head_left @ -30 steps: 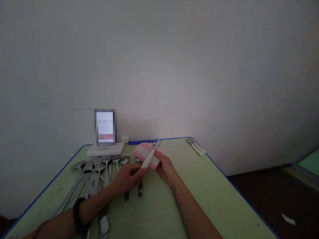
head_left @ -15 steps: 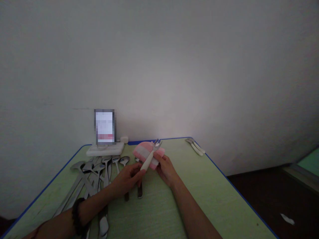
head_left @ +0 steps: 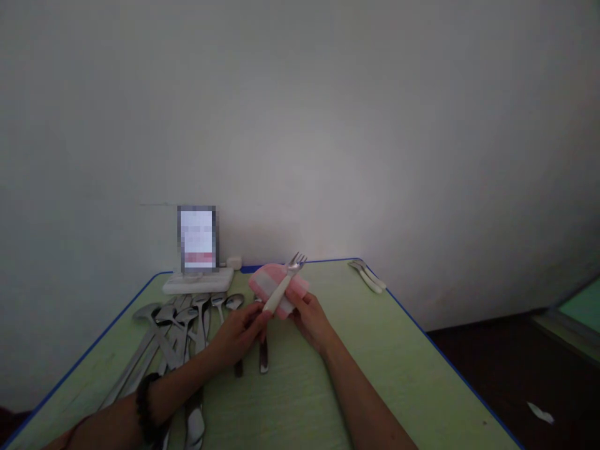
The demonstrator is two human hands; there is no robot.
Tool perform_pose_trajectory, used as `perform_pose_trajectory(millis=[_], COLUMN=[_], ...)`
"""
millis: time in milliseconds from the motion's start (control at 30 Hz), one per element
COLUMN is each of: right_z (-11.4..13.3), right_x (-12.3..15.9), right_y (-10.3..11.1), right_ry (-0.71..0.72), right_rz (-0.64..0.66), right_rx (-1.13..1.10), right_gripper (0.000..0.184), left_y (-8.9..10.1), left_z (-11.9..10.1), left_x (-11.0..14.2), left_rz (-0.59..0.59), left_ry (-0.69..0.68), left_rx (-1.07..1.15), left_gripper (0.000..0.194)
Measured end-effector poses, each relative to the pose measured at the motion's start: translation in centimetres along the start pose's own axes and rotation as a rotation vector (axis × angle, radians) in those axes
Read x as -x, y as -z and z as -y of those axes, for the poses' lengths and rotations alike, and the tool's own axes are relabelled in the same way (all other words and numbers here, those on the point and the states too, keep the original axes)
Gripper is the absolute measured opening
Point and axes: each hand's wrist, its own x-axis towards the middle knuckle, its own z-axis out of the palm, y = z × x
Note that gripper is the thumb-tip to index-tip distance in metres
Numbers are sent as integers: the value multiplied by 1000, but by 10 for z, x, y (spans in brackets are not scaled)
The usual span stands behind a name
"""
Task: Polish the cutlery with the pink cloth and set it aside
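Observation:
A fork [head_left: 279, 294] with a pale handle and metal tines is held up over the table, tilted with its tines up and to the right. My left hand [head_left: 241, 331] is closed on the lower end of its handle. A pink and white cloth [head_left: 267, 281] lies behind the fork. My right hand [head_left: 309, 315] is closed on the cloth, its thumb close to the fork's handle. Below my left hand, a dark-looking handle [head_left: 264, 359] lies on the table; its upper part is hidden by the hand.
Several metal spoons and ladles [head_left: 187, 319] are piled on the left of the green table [head_left: 375, 375]. A blurred screen [head_left: 197, 237] stands on a white base [head_left: 199, 282] at the back. Pale-handled cutlery [head_left: 368, 278] rests at the far right corner, by the wall [head_left: 328, 125].
The fork has shifted slightly upward, and its tines show more clearly above the cloth. Both hands keep their hold.

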Motion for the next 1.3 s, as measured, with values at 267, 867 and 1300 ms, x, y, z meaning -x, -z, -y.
perform_pose_trajectory(millis=[267,867,1300], right_z=[1,12,3], right_x=[2,-12,-23], right_y=[-3,1,0], right_ry=[21,-8,170], right_rz=[-77,-111,-227], right_rx=[-70,-175,-128], right_gripper=[22,34,29], left_y=[0,-3,-5], left_z=[2,1,5], left_x=[0,-2,-3], left_rz=[-35,18,17], left_ry=[30,48,92], left_rx=[6,-43,-32], left_gripper=[36,32,36])
